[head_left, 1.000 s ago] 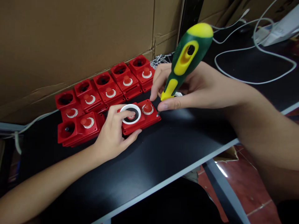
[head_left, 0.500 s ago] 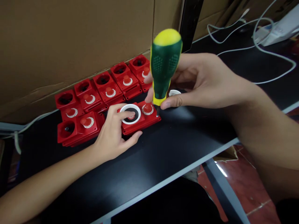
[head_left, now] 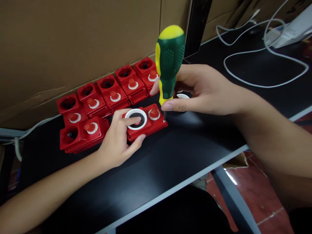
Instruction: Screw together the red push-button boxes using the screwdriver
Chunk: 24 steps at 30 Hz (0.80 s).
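My right hand (head_left: 195, 91) is closed around the lower handle of a green and yellow screwdriver (head_left: 172, 58), which stands nearly upright. Its tip meets a screw (head_left: 164, 121) at the right corner of a red box (head_left: 148, 130). On that box are a red dome (head_left: 154, 113) in a white collar and a white ring (head_left: 129, 125) around a black disc. My left hand (head_left: 119, 139) grips the box's left end, index finger on the disc and thumb along the near side. Partly behind my right hand, a white curved piece (head_left: 182, 96) shows.
Several similar red boxes (head_left: 107, 83) stand in a row against the cardboard (head_left: 80, 39) at the back. Another red box (head_left: 80, 136) sits left of my left hand. A white cable (head_left: 268, 86) loops over the black table (head_left: 151, 178) at right. The table's grey edge (head_left: 175, 197) runs along the front.
My right hand has shifted slightly left and the screwdriver handle has turned, showing more yellow on its left side. My left thumb has drawn in a little against the box.
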Motion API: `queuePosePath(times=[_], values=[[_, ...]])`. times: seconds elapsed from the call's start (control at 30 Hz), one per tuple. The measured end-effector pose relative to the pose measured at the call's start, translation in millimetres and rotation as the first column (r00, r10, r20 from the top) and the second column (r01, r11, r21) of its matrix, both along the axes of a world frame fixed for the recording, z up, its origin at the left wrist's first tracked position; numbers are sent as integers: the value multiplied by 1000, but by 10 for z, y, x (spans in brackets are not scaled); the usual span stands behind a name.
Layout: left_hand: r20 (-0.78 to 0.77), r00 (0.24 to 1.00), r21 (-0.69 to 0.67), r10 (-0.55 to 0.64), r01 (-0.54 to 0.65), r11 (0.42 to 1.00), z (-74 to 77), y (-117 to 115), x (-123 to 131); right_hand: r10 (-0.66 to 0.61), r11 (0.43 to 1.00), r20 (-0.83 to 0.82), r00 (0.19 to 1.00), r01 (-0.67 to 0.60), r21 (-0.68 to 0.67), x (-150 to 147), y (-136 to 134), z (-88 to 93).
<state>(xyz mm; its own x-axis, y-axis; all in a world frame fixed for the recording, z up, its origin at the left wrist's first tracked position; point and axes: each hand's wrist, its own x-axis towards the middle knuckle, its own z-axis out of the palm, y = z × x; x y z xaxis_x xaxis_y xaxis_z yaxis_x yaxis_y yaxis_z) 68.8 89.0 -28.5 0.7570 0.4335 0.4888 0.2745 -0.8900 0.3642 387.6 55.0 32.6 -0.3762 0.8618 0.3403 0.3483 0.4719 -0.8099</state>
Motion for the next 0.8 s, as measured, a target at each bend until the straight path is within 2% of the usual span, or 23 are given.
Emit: queuePosePath(times=[0.17,0.33,0.5,0.8], values=[[16,1000,-3,-9,9,1000,-6,0,3,9,999,-26,1000,-8,54,7,-24,15],[14,1000,-5,0,0,1000,3,-2,6,71,996,-49,996,-68,53,-16,-22,55],[14,1000,-2,-4,4,1000,-1,-2,3,74,997,-55,996,-74,1,-18,-5,67],[16,1000,-15,-13,14,1000,6,-1,10,107,979,-222,969,-142,-149,-46,-60,62]])
